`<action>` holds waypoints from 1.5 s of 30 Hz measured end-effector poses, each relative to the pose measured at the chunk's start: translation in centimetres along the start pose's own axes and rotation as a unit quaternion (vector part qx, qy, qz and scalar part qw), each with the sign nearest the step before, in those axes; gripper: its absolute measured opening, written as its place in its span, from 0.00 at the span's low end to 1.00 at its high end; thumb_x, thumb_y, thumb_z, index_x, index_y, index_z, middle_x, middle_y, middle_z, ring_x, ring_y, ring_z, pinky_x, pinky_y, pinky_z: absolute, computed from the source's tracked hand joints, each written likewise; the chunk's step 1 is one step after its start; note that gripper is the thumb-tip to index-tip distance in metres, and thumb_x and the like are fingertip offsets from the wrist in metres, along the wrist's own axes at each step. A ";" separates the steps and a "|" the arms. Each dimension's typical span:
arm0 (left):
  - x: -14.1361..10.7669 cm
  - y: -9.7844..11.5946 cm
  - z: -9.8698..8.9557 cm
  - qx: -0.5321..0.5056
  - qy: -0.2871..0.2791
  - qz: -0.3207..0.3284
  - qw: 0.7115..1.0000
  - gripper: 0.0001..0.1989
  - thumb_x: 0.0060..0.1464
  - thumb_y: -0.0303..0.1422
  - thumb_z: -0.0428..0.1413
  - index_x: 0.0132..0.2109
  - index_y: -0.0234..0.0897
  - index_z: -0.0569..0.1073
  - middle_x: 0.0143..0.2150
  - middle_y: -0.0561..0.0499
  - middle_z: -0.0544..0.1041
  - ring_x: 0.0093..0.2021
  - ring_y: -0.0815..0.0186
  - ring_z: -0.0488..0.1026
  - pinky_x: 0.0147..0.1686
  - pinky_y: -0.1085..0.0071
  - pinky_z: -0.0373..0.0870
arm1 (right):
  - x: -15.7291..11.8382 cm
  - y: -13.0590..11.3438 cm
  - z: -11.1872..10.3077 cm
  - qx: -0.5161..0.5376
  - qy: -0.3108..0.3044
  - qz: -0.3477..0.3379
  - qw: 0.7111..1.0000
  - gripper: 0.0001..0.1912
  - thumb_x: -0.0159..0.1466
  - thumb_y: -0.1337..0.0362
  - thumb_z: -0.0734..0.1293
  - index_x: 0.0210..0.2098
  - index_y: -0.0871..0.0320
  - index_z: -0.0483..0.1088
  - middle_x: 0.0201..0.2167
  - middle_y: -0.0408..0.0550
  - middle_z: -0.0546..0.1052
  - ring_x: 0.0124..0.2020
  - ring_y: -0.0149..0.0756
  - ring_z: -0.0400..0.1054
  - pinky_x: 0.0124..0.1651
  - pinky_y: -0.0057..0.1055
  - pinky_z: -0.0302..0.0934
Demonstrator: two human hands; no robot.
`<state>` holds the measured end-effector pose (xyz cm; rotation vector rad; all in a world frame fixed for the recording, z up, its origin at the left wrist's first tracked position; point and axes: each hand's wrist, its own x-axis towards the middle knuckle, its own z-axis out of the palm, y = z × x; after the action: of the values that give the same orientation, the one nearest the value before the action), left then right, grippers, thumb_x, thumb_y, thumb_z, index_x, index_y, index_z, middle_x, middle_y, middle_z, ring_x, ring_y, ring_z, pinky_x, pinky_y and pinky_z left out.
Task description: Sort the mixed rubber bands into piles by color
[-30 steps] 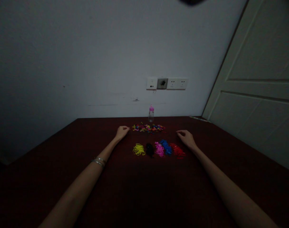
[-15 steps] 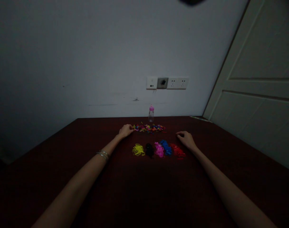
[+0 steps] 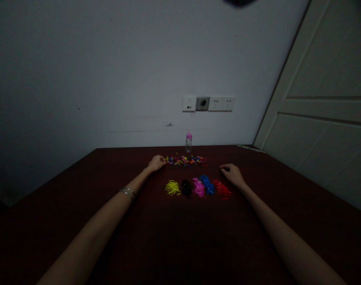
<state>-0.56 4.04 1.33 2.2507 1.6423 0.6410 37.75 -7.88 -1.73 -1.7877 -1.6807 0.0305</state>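
Observation:
My left hand [image 3: 157,162] is at the left end of a mixed heap of small coloured rubber bands [image 3: 186,160], its fingertips pinched together at the heap's edge. Whatever lies between those fingertips is too small to make out. My right hand [image 3: 231,174] rests on the table beyond the red bands, thumb and fingers apart, holding nothing visible. Between my forearms lie sorted piles: yellow rubber bands [image 3: 172,187], black rubber bands [image 3: 186,187], pink rubber bands [image 3: 198,187], blue rubber bands [image 3: 207,185] and red rubber bands [image 3: 221,188]. Pink and blue touch each other.
A clear bottle with a pink top [image 3: 189,143] stands upright behind the mixed heap. The dark red table [image 3: 180,237] meets a pale wall [image 3: 124,79] with a row of sockets [image 3: 208,103]. A panelled door [image 3: 325,107] is at the right.
My left hand has shifted very slightly to the left at the mixed heap's edge. My right hand and the sorted piles look the same.

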 end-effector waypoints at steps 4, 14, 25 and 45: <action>0.0 -0.2 -0.5 -0.012 0.011 0.012 1.000 0.06 0.44 0.30 0.55 0.30 0.35 0.76 0.28 0.50 0.75 0.28 0.69 0.69 0.29 0.76 0.61 | 0.1 0.1 0.1 -0.002 -0.005 0.005 1.000 0.15 0.56 0.66 0.60 0.36 0.61 0.76 0.40 0.54 0.77 0.43 0.42 0.70 0.49 0.35 0.60; -1.4 1.0 -3.6 -0.092 -0.089 0.049 0.991 0.05 0.39 0.29 0.56 0.26 0.31 0.75 0.18 0.54 0.68 0.21 0.72 0.62 0.22 0.76 0.56 | 0.3 0.2 0.4 0.003 0.000 0.003 1.000 0.14 0.56 0.65 0.61 0.36 0.59 0.76 0.39 0.52 0.78 0.42 0.41 0.70 0.48 0.35 0.61; -7.1 4.5 -5.5 -0.154 -0.312 0.103 0.932 0.09 0.42 0.33 0.57 0.31 0.32 0.75 0.19 0.55 0.68 0.20 0.74 0.62 0.22 0.78 0.54 | 0.4 0.1 0.4 -0.010 -0.016 0.017 1.000 0.15 0.55 0.65 0.60 0.37 0.60 0.76 0.41 0.53 0.77 0.43 0.42 0.70 0.48 0.35 0.61; -3.4 -0.9 -1.8 -0.160 0.108 -0.025 0.981 0.10 0.44 0.35 0.55 0.32 0.33 0.77 0.32 0.48 0.77 0.34 0.65 0.71 0.36 0.72 0.65 | 0.3 0.5 0.6 -0.025 0.010 -0.018 0.999 0.13 0.56 0.65 0.61 0.35 0.58 0.76 0.39 0.52 0.77 0.43 0.41 0.70 0.49 0.36 0.60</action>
<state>-3.11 1.08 1.83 1.9603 1.5512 1.0834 38.01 -7.28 -2.29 -1.7890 -1.7120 -0.0453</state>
